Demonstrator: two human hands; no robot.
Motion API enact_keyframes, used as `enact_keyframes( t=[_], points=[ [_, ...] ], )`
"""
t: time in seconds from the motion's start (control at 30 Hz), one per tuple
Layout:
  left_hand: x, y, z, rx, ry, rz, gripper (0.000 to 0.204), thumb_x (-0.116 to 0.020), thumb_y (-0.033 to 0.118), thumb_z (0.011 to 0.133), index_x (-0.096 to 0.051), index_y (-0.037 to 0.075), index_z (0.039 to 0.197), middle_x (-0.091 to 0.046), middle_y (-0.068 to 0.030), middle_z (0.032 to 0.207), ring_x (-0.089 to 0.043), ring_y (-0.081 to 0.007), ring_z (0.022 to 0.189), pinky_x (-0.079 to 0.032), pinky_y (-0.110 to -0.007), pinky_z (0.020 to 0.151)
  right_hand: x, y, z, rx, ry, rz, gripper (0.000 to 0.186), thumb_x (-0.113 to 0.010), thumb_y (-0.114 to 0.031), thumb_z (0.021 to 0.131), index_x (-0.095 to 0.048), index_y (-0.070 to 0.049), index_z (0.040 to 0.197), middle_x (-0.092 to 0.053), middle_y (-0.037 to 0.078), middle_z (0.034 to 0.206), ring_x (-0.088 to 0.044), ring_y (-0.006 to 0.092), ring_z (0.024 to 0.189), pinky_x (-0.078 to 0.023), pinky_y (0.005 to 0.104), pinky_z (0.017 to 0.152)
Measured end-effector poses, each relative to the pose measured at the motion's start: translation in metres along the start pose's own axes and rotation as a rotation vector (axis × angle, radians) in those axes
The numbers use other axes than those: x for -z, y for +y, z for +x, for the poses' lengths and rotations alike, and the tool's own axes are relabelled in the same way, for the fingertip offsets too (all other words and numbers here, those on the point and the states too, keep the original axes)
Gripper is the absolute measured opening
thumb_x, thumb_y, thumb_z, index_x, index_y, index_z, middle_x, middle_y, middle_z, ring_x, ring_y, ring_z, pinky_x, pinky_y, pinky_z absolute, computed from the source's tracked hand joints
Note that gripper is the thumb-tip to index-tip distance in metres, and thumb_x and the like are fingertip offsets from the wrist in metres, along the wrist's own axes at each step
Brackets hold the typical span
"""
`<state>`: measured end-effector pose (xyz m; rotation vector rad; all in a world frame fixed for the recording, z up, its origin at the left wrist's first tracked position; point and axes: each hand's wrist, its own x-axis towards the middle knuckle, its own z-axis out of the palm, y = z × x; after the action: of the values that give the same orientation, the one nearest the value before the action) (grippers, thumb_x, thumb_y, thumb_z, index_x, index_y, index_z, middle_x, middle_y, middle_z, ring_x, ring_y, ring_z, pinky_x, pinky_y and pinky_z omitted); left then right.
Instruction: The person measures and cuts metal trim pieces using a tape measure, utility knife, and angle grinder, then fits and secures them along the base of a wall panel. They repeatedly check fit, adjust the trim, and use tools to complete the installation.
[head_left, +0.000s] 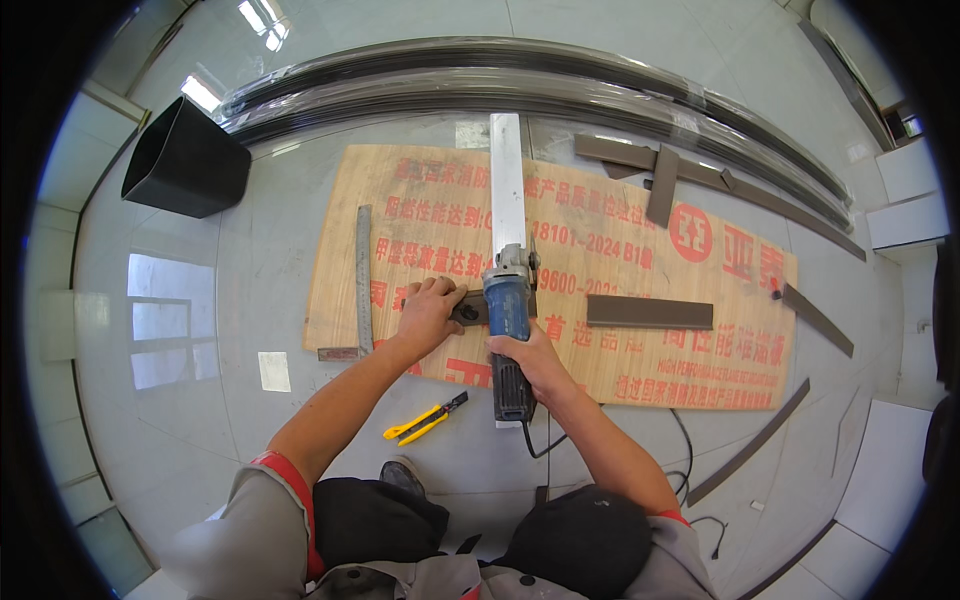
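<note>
My right hand (535, 362) is wrapped round the body of a blue and black angle grinder (507, 312), which points away from me. Its metal head and disc lie over a long silver-white bar (508, 190) that runs away from me across a plywood board (335, 230). Left of the grinder, my left hand (430, 312) grips a short dark brown trim strip (470, 310) and holds it down crosswise at the bar. The grinder hides part of the strip, and I cannot tell whether the disc touches it.
A metal square (364, 280) lies left of my left hand. Yellow-handled pliers (425, 420) rest on the floor near my foot. Brown strip pieces (650, 312) lie on the right. Wrapped long profiles (480, 90) stretch across the back, and a black bin (190, 160) stands at left.
</note>
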<state>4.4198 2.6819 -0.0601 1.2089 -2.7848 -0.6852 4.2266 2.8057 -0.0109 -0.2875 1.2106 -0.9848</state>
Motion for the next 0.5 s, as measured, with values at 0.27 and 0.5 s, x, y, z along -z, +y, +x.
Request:
enact_keyframes(
  t=[0.27,0.5],
  points=[
    [-0.002,-0.0004,-0.0007,-0.016,0.029,-0.01,0.077,-0.09,0.022,0.062,-0.066,0.011,0.134,-0.063,-0.0058,0.12,-0.056,-0.0262,0.117,-0.04,-0.044,0.1,-0.0009,-0.0003,0.0003,-0.003,0.001,-0.01,0.044,-0.08,-0.016,0.084,-0.05,-0.003,0.114,-0.063,0.008,0.085,-0.064,0.0153,0.064,-0.057,0.0315,0.055],
    [-0.0014,0.0019,-0.0001,0.003,0.015,0.001,0.076,-0.09,0.024,0.061,-0.066,0.012,0.133,-0.063,-0.007,0.119,-0.057,-0.0282,0.117,-0.042,-0.045,0.102,0.0003,0.0037,0.0013,0.008,0.006,-0.02,0.046,-0.081,-0.016,0.084,-0.05,-0.003,0.114,-0.063,0.007,0.085,-0.064,0.0148,0.065,-0.056,0.031,0.056]
  ],
)
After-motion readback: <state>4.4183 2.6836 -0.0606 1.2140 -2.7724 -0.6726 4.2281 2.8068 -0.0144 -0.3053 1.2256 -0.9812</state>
